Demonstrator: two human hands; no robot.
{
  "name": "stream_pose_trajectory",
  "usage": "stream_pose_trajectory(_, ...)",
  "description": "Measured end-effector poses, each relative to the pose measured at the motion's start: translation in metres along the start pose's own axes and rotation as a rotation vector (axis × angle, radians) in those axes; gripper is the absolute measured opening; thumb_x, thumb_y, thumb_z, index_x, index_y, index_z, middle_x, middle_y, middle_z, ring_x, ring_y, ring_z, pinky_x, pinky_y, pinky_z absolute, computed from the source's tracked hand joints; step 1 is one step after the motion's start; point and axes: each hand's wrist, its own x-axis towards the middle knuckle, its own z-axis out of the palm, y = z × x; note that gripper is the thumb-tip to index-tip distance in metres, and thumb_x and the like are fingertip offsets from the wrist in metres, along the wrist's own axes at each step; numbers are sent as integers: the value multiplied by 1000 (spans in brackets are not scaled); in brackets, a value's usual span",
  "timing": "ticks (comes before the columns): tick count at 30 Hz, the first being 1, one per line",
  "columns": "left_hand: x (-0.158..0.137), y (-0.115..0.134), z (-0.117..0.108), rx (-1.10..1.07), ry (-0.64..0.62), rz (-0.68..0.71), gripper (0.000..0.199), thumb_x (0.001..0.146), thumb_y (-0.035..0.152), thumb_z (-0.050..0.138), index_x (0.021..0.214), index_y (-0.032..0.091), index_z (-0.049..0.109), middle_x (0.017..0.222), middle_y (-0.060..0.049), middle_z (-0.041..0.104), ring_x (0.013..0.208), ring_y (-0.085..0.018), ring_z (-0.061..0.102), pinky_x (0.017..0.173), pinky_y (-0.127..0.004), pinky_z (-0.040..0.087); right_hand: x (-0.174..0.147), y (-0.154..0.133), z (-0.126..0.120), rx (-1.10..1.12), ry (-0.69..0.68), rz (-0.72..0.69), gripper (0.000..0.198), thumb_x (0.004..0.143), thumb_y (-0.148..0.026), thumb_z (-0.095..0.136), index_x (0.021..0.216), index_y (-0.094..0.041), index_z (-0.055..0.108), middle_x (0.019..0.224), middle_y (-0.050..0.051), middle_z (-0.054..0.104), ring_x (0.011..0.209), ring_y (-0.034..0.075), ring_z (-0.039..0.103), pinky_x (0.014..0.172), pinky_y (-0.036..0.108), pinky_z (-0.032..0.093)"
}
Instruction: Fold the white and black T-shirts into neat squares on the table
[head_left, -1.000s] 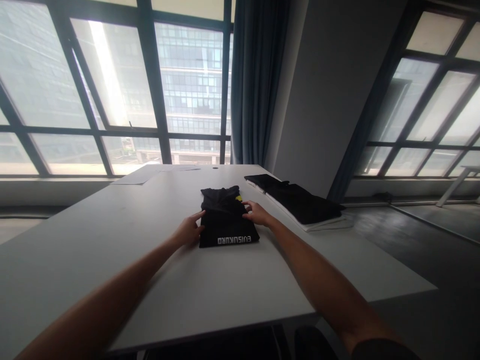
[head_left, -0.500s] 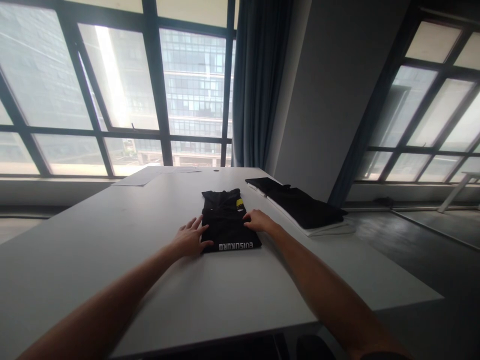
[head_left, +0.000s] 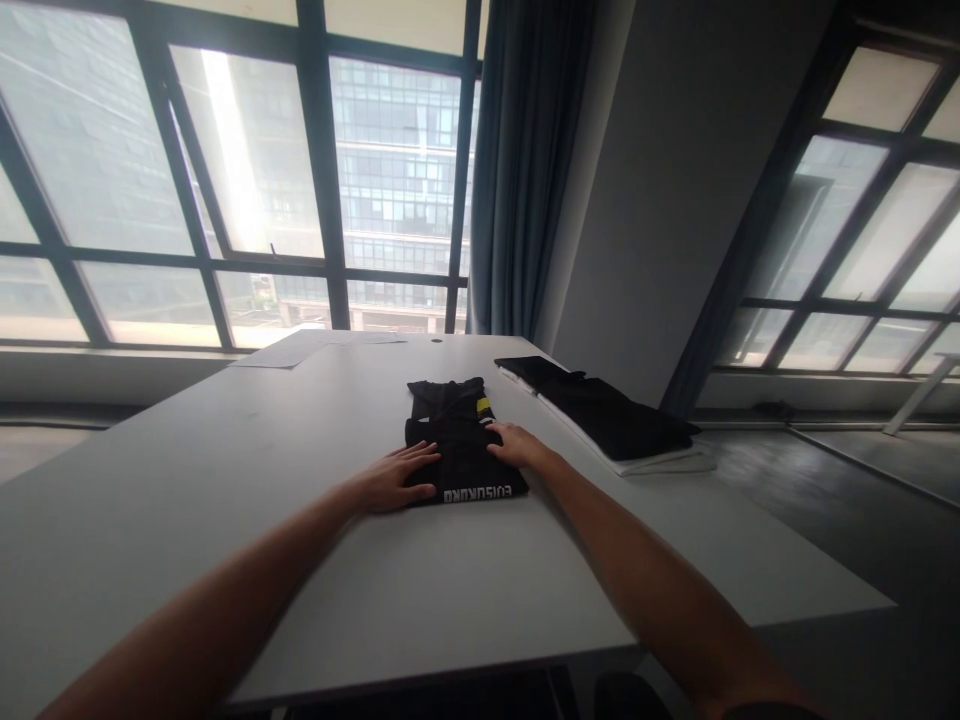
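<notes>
A folded black T-shirt (head_left: 465, 455) lies flat on the white table (head_left: 315, 590), with white lettering along its near edge and a yellow patch at the upper right. My left hand (head_left: 394, 478) rests flat over its left side, fingers stretched out across the cloth. On the opposite side, my right hand (head_left: 514, 444) lies on the right edge of the shirt, fingertips pressing the fabric just below the yellow patch. Its fingers look extended and do not wrap round the cloth.
A stack of black and white folded cloth (head_left: 600, 410) lies along the table's right edge. Sheets of paper (head_left: 277, 352) rest at the far left end. Beyond the table are windows, a blue curtain (head_left: 517, 170) and a grey pillar (head_left: 660, 200).
My left hand has slid right, further onto the shirt, with its fingers lying flatter. My right hand stays at the right edge. The whole view has shifted slightly.
</notes>
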Motion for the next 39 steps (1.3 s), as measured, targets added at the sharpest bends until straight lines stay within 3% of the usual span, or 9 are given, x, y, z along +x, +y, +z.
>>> stream_pose_trajectory(6, 7, -6, -2, 107, 131, -52, 58, 96, 55, 41, 144, 24, 50, 160, -6, 33, 148, -27, 27, 121, -49, 21, -4, -3, -15, 27, -43, 31, 39, 76, -13, 65, 114, -17, 75, 118, 9, 72, 110, 26, 66, 94, 28, 49)
stream_pose_trajectory(9, 4, -11, -8, 255, 257, -153, 42, 97, 36, 40, 127, 23, 65, 150, -7, 50, 138, -29, 44, 115, -51, 33, -5, 0, -21, 44, -82, 73, 32, 75, -10, 63, 103, -16, 78, 108, 9, 75, 103, 24, 68, 86, 25, 50)
stream_pose_trajectory(14, -9, -12, -17, 249, 179, -175, 44, 88, 25, 43, 126, 27, 65, 140, -5, 59, 128, -26, 54, 109, -48, 41, -9, 13, -28, 1, -154, 113, 48, 69, -13, 71, 117, -18, 73, 100, 7, 76, 95, 23, 69, 79, 24, 50)
stream_pose_trajectory(18, -17, -8, -21, 134, 87, -141, 58, 84, 43, 56, 141, 29, 54, 156, -6, 41, 141, -32, 40, 114, -52, 35, -14, 19, -32, 19, -181, -31, 76, 67, -17, 78, 140, -19, 57, 119, 10, 68, 98, 23, 68, 85, 27, 51)
stream_pose_trajectory(21, -18, -10, -20, 42, 23, -55, 64, 79, 44, 64, 141, 29, 54, 160, -7, 33, 145, -33, 33, 116, -53, 30, -16, 21, -32, 57, -188, -138, 73, 64, -14, 79, 134, -23, 62, 140, 11, 54, 117, 26, 61, 100, 29, 47)
stream_pose_trajectory(25, -8, -13, -9, -4, 122, 7, 39, 84, 35, 56, 120, 29, 69, 145, -5, 55, 138, -27, 46, 120, -53, 22, -14, 25, -31, 150, -216, -198, 57, 59, -7, 79, 112, -27, 76, 146, 6, 51, 128, 27, 54, 110, 33, 40)
stream_pose_trajectory(28, 0, -11, -6, -40, 220, 17, 32, 90, 34, 49, 110, 27, 73, 126, -5, 70, 125, -25, 59, 118, -51, 28, -13, 24, -33, 197, -123, -237, 30, 67, -8, 75, 93, -23, 80, 144, 8, 53, 130, 27, 53, 111, 36, 39)
stream_pose_trajectory(33, -5, -6, -20, -269, 318, 9, 35, 91, 47, 54, 98, 21, 76, 87, -5, 77, 90, -24, 71, 90, -37, 53, -16, 16, -42, 381, -132, -317, 9, 80, -20, 70, 82, -18, 78, 126, 8, 67, 118, 23, 61, 106, 36, 43)
stream_pose_trajectory(39, -11, 5, -40, -826, 541, -70, 54, 77, 65, 66, 87, 13, 72, 72, -5, 72, 72, -24, 69, 65, -35, 58, -19, 0, -47, 824, -204, -277, 44, 79, -51, 71, 99, -12, 72, 95, 8, 75, 92, 23, 69, 87, 39, 54)
